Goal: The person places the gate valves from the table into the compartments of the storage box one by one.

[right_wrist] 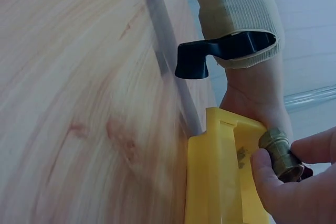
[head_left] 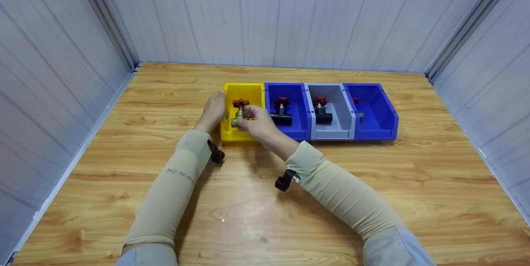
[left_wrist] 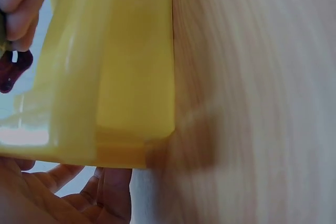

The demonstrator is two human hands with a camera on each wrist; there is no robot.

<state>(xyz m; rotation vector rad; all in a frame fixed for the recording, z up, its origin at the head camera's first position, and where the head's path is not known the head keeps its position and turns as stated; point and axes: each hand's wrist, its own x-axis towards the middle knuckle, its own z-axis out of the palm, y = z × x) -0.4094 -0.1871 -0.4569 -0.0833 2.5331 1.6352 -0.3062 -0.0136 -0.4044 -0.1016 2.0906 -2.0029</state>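
Note:
In the head view my right hand (head_left: 261,125) pinches a brass valve (head_left: 239,119) with a red handwheel (head_left: 241,102) over the yellow bin (head_left: 243,135). The right wrist view shows thumb and fingers on the valve's brass body (right_wrist: 281,153), its threaded end exposed. My left hand (head_left: 214,110) rests against the outer left wall of the yellow bin. From the left wrist, that hand (left_wrist: 68,195) lies along the bin's yellow wall (left_wrist: 79,77), its fingers loosely bent and touching it.
Right of the yellow bin stand a blue bin (head_left: 298,129), a grey bin (head_left: 332,134) and another blue bin (head_left: 383,127), side by side. Black valves with red handwheels (head_left: 283,119) (head_left: 324,117) lie in the middle two. White panels (head_left: 273,17) enclose the wooden table (head_left: 248,216).

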